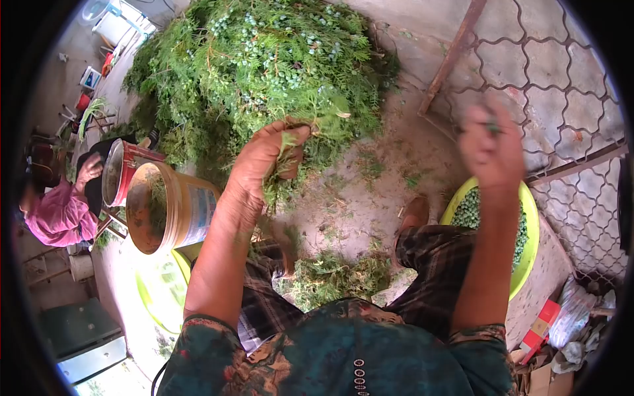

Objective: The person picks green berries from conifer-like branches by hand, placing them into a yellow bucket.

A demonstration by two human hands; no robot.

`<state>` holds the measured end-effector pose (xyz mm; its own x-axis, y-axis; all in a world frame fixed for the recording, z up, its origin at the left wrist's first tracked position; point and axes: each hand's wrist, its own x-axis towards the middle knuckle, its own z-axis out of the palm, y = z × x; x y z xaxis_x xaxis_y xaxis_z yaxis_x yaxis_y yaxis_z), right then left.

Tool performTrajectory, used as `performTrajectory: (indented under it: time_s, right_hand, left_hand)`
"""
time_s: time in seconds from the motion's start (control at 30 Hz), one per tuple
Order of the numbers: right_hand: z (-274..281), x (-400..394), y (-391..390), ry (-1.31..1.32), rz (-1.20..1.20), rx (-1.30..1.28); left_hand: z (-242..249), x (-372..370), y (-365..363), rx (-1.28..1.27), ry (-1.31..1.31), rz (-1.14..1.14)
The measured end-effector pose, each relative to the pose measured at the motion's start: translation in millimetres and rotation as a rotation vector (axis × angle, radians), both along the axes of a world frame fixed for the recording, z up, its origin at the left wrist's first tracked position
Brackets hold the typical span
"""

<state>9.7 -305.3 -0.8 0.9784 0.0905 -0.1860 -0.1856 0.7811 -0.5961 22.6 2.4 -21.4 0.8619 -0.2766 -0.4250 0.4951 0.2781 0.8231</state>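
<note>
My left hand (pixel 274 150) is closed around a leafy evergreen sprig (pixel 325 123), whose foliage pokes out on both sides of the fist. Right behind it rises a big heap of evergreen branches (pixel 264 56) dotted with pale blue-green berries. On the other side, my right hand (pixel 489 142) is blurred by motion, its fingers curled in. A small dark green bit shows between those fingers, too smeared to name. Just below that hand stands a yellow-green basin (pixel 530 228) holding many round green berries (pixel 470 210), partly covered by my forearm.
Left of me stand a tan bucket (pixel 173 211) with some greenery inside, a red bucket (pixel 117 173) and a bright yellow-green tub (pixel 153 290). Another person (pixel 63 211) sits beyond them. Stripped foliage (pixel 337 277) lies between my feet. A metal mesh panel (pixel 541 86) borders the right.
</note>
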Motion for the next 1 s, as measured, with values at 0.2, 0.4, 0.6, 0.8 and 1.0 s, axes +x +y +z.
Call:
performTrajectory:
  time_s: [0.2,0.4,0.6,0.8,1.0]
  right_hand:
    - [-14.8,-82.3,-125.2,0.216,-0.896,-0.479]
    - [-130.7,-209.2,-241.6,0.522,-0.159,-2.2]
    - [18.9,-96.1,5.1,-0.08,-0.131,-0.996]
    - [9.6,-54.0,57.4,-0.401,0.237,-1.205]
    - [-30.4,-62.4,44.9,-0.466,0.142,-1.663]
  left_hand:
    - [2.8,-7.0,-1.4,-0.239,0.065,-0.103]
    - [1.3,-13.4,-9.7,-0.36,0.12,-0.205]
    - [14.7,-30.2,-47.1,-0.23,0.092,-0.367]
    - [27.8,-42.8,-53.0,0.147,-0.04,-0.302]
    - [12.2,-52.3,-11.4,0.96,-0.453,-0.33]
